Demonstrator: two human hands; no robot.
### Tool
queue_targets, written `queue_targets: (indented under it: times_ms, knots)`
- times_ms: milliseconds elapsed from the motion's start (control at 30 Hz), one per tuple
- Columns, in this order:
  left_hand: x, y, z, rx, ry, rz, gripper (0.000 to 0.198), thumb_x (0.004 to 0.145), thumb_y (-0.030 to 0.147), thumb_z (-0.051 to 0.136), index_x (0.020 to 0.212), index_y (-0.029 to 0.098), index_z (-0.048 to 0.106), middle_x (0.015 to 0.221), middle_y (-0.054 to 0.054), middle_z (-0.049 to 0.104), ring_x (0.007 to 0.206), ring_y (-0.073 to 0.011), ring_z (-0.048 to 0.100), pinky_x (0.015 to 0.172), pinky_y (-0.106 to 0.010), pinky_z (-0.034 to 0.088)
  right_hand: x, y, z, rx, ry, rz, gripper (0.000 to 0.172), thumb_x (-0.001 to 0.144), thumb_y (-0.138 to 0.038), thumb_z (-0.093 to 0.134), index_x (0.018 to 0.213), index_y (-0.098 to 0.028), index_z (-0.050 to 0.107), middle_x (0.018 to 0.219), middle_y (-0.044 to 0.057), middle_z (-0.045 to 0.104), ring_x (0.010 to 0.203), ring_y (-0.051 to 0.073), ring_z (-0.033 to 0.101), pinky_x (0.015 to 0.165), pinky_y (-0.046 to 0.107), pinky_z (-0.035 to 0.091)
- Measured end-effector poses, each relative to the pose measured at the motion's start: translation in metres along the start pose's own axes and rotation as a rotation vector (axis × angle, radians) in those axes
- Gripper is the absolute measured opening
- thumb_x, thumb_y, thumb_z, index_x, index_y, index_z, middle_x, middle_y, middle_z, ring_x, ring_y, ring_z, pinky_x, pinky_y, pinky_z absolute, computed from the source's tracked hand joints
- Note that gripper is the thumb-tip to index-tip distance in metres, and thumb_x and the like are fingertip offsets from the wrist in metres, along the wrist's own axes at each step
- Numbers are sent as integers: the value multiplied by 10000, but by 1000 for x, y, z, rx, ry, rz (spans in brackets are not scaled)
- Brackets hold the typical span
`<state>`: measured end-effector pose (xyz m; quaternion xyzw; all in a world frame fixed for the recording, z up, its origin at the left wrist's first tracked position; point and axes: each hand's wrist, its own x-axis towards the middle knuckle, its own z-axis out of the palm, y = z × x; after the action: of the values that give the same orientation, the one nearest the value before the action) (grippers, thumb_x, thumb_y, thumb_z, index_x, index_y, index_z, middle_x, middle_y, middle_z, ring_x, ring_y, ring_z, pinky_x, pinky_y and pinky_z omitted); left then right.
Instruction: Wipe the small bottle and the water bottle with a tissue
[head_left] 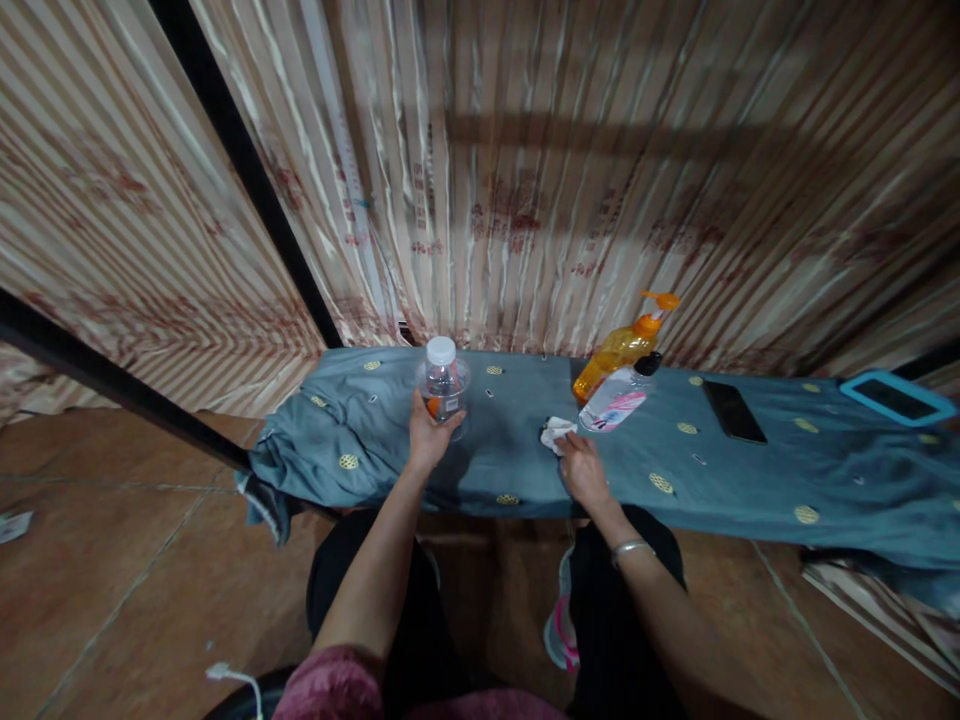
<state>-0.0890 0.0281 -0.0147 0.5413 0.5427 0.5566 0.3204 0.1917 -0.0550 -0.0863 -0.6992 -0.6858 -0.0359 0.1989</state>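
My left hand (430,432) is wrapped round the lower part of a clear plastic bottle (448,378) with a white cap, which stands upright on the cloth-covered bench. My right hand (584,470) pinches a crumpled white tissue or cloth (557,432) against the bench top; its exact kind is hard to tell. Just beyond my right hand is a clear bottle (616,398) with a black cap and a pink label. Behind that one stands an amber pump bottle (619,355) with an orange pump head.
The bench wears a blue-green cloth (480,480) with yellow prints. A black phone (733,411) and a blue-framed tablet (898,397) lie to the right. Striped curtains (510,180) hang behind. A dark pole (247,170) rises at the left.
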Motion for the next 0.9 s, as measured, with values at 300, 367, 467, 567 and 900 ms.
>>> queue_targets:
  times_ms: [300, 367, 467, 567, 900]
  knots:
    - [1, -4, 4, -12, -5, 9, 700, 573, 267, 836, 1178, 171, 497, 1129, -94, 652, 1068, -261, 640, 979, -418, 486, 64, -53, 44, 130, 108, 99, 489, 837, -2, 374, 1228, -83, 656, 1280, 215, 612, 1140, 303, 540, 993, 482, 423]
    - [2, -3, 3, -12, -6, 5, 709, 573, 270, 839, 1182, 163, 493, 1128, -102, 656, 1070, -267, 642, 976, -420, 489, 75, -79, 51, 165, 81, 40, 489, 841, 5, 376, 1215, -113, 668, 1244, 177, 643, 1145, 271, 551, 1009, 447, 424]
    - [5, -1, -2, -12, 26, 3, 695, 589, 257, 829, 1190, 172, 492, 1107, -91, 668, 1024, -255, 658, 954, -410, 503, 74, -116, 54, 211, 33, -71, 488, 840, 3, 401, 1203, -160, 683, 1227, 121, 666, 1145, 233, 563, 1029, 397, 427]
    - [10, -1, -7, -8, 87, 11, 678, 597, 223, 814, 1197, 193, 497, 1117, -75, 668, 1005, -235, 660, 944, -389, 512, 51, -143, 46, 246, -37, -173, 465, 863, -14, 410, 1204, -168, 686, 1288, 115, 640, 1135, 223, 569, 1025, 361, 440]
    - [12, -3, -10, -90, 71, 1, 654, 599, 212, 817, 1165, 206, 490, 1141, -79, 666, 1022, -220, 666, 957, -372, 523, -9, -67, 2, 175, -167, -308, 506, 876, -19, 375, 1280, -157, 647, 1332, 141, 613, 1164, 264, 528, 1018, 428, 464]
